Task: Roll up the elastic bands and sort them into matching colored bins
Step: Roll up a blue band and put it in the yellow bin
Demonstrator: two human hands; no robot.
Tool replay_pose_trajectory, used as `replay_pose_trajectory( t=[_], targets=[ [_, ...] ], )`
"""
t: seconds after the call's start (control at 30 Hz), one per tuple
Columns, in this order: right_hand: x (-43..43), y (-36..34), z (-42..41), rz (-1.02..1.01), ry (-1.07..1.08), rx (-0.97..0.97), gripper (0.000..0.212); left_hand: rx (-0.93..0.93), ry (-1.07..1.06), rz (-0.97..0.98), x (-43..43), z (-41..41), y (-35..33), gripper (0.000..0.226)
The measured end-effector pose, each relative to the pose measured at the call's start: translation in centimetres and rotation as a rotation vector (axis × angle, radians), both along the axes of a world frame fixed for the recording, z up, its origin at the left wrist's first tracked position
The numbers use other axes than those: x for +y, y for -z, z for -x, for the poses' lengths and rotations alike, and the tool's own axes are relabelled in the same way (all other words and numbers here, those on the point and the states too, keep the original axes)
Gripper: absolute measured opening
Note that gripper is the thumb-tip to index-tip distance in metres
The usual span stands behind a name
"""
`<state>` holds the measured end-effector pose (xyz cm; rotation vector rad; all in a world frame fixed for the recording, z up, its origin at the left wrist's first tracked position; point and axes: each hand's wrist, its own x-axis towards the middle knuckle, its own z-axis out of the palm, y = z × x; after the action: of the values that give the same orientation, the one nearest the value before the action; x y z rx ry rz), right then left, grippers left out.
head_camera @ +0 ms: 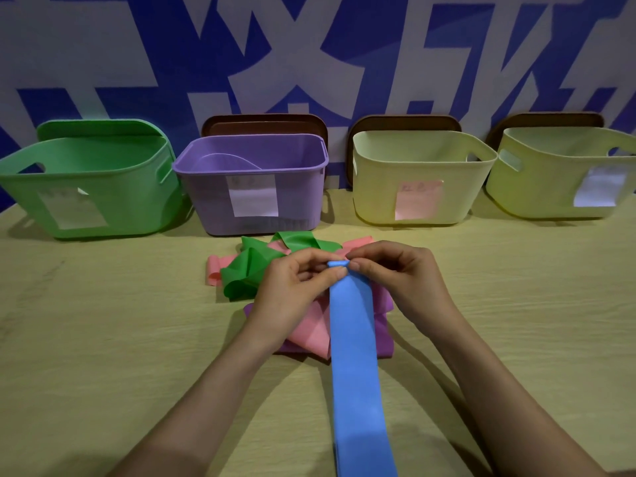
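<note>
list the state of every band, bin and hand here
blue band, far end just rolled, rest flat
left hand, pinches the roll
right hand, pinches the roll
green band, loose, crumpled
pink band, loose, unrolled
purple band, loose, under the others
green bin, open
purple bin, open
left yellow bin, open
right yellow bin, open

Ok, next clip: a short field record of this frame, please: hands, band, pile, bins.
left hand: pinches far end of blue band
right hand: pinches the same end
blue band: far end curled into a first turn, rest stretched toward camera
pile: green band, pink band, purple band, unrolled
bins: green bin, purple bin, yellow bin with pink label, yellow bin with white label
</note>
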<state>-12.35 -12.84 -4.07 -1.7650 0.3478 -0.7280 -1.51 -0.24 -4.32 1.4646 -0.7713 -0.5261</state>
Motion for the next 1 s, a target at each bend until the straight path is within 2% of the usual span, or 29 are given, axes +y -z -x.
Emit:
replay_pose_trajectory(
  t=[0.13,0.3,0.57,0.7,0.8,1.0],
  targets=[
    [0.20,-0.18,0.06,-0.066,0.005,-0.051,0.010,0.210,0.088,-0.031,0.07,0.36,-0.16,0.017],
    [0.23,-0.28,0.06,-0.050,0.002,-0.059,0.011,0.193,0.061,-0.086,0.17,0.22,0.04,0.021],
    [0.40,-0.15,0.23,-0.014,-0.005,-0.069,0.015,0.293,0.105,-0.004,0.11,0.53,-0.40,0.016],
    [0.56,-0.06,0.08,-0.042,-0.035,-0.082,0.012,0.266,0.077,-0.003,-0.03,0.32,-0.09,0.023],
    [0.50,0.18,-0.03,-0.050,-0.044,-0.081,0.013,0.298,0.076,0.018,-0.21,0.35,0.10,0.014],
    [0.13,0.27,-0.09,-0.057,-0.049,0.000,0.016,0.345,0.054,0.079,-0.41,0.38,0.23,0.013]
  ],
)
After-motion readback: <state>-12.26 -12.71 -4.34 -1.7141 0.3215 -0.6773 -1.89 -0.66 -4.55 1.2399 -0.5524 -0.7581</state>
